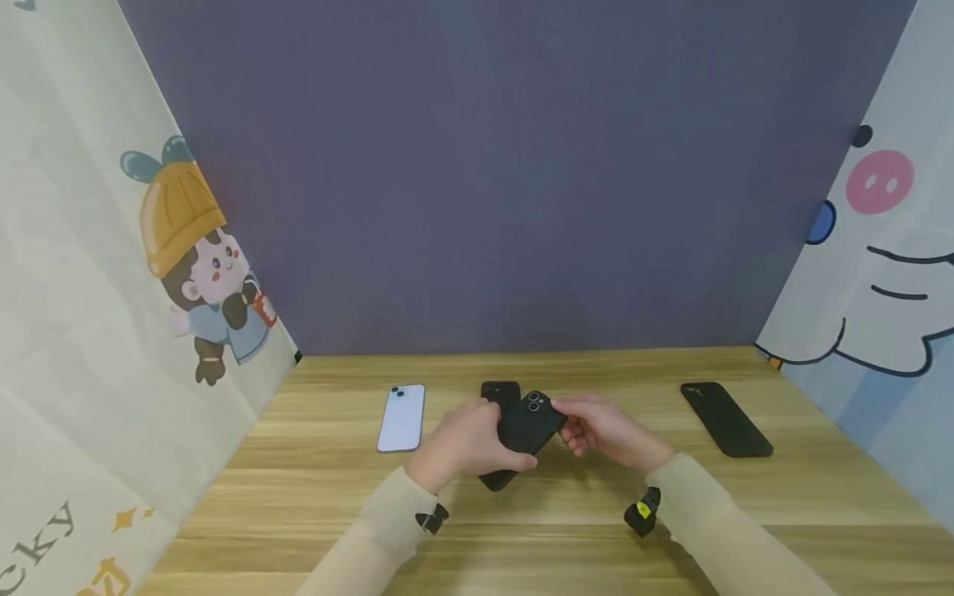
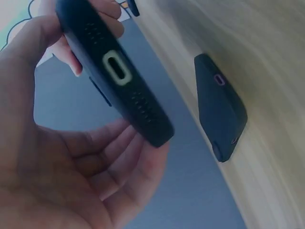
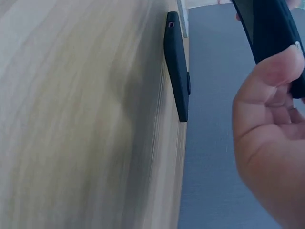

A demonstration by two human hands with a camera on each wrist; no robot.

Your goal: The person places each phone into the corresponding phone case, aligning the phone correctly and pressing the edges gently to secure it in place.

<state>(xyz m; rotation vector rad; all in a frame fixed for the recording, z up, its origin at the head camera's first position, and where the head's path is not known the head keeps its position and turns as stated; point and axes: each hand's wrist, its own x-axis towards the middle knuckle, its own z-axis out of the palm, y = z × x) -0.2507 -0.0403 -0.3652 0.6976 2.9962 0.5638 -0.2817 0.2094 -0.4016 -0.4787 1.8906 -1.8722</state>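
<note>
Both hands hold a phone in a black case (image 1: 533, 430), tilted above the table with its twin camera lenses facing up. My left hand (image 1: 464, 440) grips its left side, thumb along the near edge and fingers on the far edge. At the upper right corner, my right hand (image 1: 605, 426) pinches the case between thumb and fingers. In the left wrist view the bottom edge shows a light-rimmed charging port (image 2: 117, 67) and speaker holes. Under the held phone lies another black-cased phone (image 1: 494, 480), partly hidden by it and my left hand.
A pale lavender phone (image 1: 401, 420) lies on the wooden table (image 1: 313, 480) to the left, camera side up. On the right is a further black-cased phone (image 1: 726, 420), set at a slant. A dark panel (image 1: 522, 182) stands behind the table, with printed sheets at both sides.
</note>
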